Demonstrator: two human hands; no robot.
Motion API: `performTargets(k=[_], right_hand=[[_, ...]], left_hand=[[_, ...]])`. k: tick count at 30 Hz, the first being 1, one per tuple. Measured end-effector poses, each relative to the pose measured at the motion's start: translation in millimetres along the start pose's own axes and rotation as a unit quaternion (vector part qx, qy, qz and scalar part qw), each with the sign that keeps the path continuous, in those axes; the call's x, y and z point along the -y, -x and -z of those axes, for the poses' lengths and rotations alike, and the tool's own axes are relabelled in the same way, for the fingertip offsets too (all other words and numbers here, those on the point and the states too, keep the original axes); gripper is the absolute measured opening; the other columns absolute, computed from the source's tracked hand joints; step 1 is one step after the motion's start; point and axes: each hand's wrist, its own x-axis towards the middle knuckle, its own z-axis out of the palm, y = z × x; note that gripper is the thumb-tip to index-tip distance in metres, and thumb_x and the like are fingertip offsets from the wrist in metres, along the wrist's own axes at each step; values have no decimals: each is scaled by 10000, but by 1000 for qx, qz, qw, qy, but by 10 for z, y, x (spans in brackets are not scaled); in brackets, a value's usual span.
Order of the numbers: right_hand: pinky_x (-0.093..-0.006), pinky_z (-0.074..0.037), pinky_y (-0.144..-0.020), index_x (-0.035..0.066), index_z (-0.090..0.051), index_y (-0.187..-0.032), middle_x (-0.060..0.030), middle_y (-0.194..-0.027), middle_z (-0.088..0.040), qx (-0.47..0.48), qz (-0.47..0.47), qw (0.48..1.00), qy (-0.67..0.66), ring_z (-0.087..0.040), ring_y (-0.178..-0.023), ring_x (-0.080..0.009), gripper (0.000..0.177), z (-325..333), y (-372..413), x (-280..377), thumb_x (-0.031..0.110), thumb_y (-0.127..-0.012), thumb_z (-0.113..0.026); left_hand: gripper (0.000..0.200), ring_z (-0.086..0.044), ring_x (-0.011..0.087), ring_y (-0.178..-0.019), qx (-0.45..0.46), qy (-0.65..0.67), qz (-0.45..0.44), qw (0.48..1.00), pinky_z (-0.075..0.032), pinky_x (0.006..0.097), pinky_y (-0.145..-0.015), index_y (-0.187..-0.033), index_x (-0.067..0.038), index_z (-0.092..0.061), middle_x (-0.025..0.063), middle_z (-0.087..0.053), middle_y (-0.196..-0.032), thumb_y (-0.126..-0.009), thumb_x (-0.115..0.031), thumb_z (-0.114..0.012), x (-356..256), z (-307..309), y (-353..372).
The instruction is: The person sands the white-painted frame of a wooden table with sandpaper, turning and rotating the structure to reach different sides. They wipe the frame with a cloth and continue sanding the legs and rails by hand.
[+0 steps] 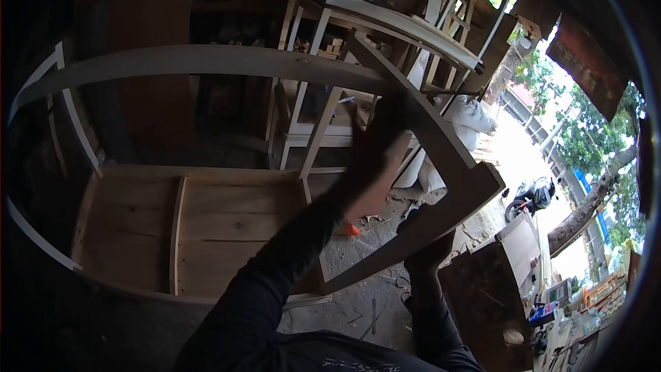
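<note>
A large wooden frame stands tilted in front of me, with a long curved rail and an angled end piece. My left hand is up at the joint of the rail and end piece, its fingers dark against the wood. Lower right, my right hand grips the edge of the broad end board, which partly hides its fingers. The frame joins a shallow wooden base with a crosspiece, at the lower left.
Behind are stacked wooden frames and white sacks. Part of a bare leg and something orange show near the floor. A dark box, tools and containers lie right; a motorcycle stands outside.
</note>
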Motion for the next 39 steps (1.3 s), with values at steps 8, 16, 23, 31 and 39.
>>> performTargets(k=[8, 16, 23, 31, 39], right_hand=[[-423, -579, -739, 35, -519, -1325, -153, -1115, -650, -77, 80, 977, 184, -672, -915, -294, 472, 124, 63, -101, 409, -1063, -397], [-430, -577, -763, 30, -539, -1284, -161, -1081, -652, -49, 46, 988, 142, -673, -900, -286, 494, 82, 127, -20, 444, -1050, -406], [-447, -553, -734, 31, -557, -1225, -158, -1012, -647, -14, -71, 994, -77, -652, -829, -296, 545, 67, -8, -17, 515, -1025, -404], [-424, -561, -729, 26, -545, -1220, -144, -1054, -624, -127, 56, 981, 136, -641, -884, -297, 490, -214, 55, 9, 454, -1040, -389], [-413, -588, -784, 7, -522, -1267, -168, -1102, -651, -77, 65, 987, 125, -678, -945, -292, 364, 34, 84, -75, 287, -1051, -440]], left_hand=[[609, -258, 365, -1506, 115, 104, -30, 987, -177, 440, -1260, -1551, 49, -270, 247, -296, -1597, -1016, -139, -490, -734, 548, 214], [573, -231, 462, -1494, 124, -164, -104, 973, -159, 529, -1250, -1495, 31, -376, 262, -306, -1574, -979, -179, -508, -1322, 552, 31], [359, -498, 415, -1300, 236, 284, 89, 925, -378, 485, -1128, -1322, -30, -591, 246, -567, -1330, -981, -128, -537, 240, -145, -118], [409, -553, 279, -1271, 224, 345, 13, 911, -421, 387, -1118, -1376, 14, -509, 183, -555, -1383, -1038, -216, -499, -343, -270, 364], [530, -396, 327, -1376, 239, 191, -57, 950, -318, 467, -1130, -1419, 5, -456, 219, -452, -1465, -929, -164, -565, -1116, 599, -354]])
